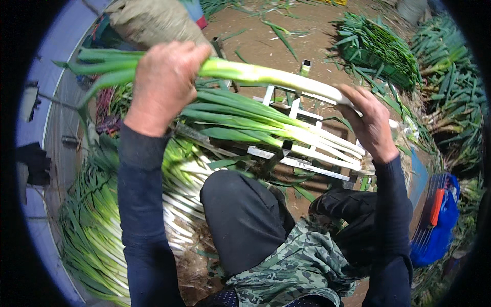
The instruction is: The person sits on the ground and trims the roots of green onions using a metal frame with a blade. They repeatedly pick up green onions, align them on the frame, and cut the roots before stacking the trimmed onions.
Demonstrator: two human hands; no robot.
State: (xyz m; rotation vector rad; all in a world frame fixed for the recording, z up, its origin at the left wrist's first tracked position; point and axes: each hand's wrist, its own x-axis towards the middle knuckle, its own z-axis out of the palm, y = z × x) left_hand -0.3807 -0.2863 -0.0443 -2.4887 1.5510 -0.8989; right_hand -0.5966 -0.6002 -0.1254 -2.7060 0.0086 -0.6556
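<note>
A long green onion stalk [264,75] stretches across the view, raised above a low metal rack [295,108]. My left hand [167,80] is closed around its green leafy part. At the white end, my right hand [368,113] grips the stalk near the root. Below it, several green onions [245,119] lie side by side on the rack, leaves to the left and white ends to the right. An upright square metal post [285,147] stands at the rack's near side.
A big heap of green onions [92,230] lies at my left. Trimmed greens fill a green crate [374,63] at the far right, beside more piled onions [456,96]. A red-handled tool [436,207] rests on a wire rack by a blue bag [441,238]. A sack [153,23] stands ahead.
</note>
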